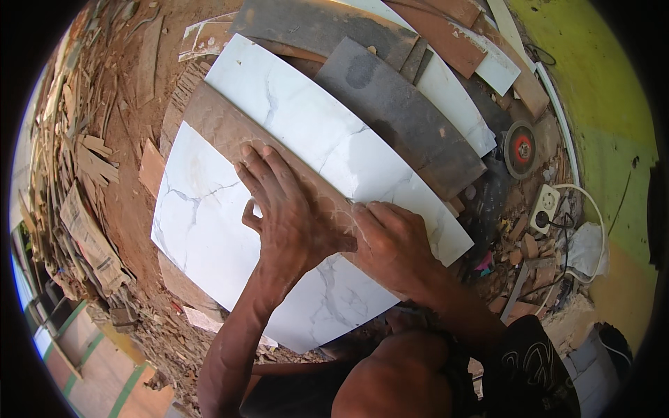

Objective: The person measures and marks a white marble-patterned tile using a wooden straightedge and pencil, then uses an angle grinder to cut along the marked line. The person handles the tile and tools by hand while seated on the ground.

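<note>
A large white tile with grey marble veins [286, 90] lies in front of me. Across it runs a long brown tile strip [223, 122], leaving white surface on both sides. My left hand [284, 216] is spread over this strip, its fingers pointing away from me and its thumb stretched to the right. Close beside that thumb, my right hand [394, 240] has its fingers curled together at the strip's right edge. A small tip seems to show at the fingertips, but what they hold is mostly hidden.
Dark grey tile pieces [404, 115] and brown offcuts [446, 35] lie beyond the white tile. To the right are an angle grinder's disc [520, 150], a white power socket [546, 206] with cables, and rubble. Broken wood scraps [94, 160] cover the left ground.
</note>
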`<control>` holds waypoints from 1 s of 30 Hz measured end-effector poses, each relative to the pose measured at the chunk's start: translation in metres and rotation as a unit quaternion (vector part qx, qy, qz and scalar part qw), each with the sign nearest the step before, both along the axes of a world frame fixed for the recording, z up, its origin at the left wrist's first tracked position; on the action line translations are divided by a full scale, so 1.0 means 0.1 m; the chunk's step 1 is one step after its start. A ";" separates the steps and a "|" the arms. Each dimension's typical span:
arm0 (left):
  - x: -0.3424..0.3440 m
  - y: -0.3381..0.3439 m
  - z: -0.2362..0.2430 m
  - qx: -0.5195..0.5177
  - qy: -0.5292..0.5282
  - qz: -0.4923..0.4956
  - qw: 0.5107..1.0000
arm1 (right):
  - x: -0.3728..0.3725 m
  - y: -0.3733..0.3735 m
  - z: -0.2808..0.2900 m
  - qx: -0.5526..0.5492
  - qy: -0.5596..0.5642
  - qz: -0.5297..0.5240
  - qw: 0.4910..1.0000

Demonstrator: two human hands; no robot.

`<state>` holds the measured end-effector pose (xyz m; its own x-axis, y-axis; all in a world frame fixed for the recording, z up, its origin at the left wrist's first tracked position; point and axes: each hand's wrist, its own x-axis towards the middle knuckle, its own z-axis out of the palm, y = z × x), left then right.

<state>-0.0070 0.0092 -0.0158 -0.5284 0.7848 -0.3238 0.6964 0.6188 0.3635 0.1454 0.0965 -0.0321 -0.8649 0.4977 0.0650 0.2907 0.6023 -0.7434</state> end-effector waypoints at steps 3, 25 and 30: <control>0.01 0.01 0.01 -0.020 0.005 -0.008 1.000 | 0.12 -0.01 0.03 -0.004 0.013 -0.010 1.000; -0.01 -0.09 -0.12 0.006 0.010 -0.032 0.999 | 0.06 -0.03 0.02 -0.011 -0.003 0.008 1.000; -0.02 -0.05 -0.03 -0.016 -0.007 -0.029 0.999 | 0.19 -0.05 0.10 -0.013 -0.015 -0.007 1.000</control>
<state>-0.0091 0.0039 -0.0187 -0.4784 0.8029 -0.3557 0.7264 0.5894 0.3535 0.1646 0.0915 -0.0225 -0.8594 0.5107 0.0267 0.3205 0.5786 -0.7500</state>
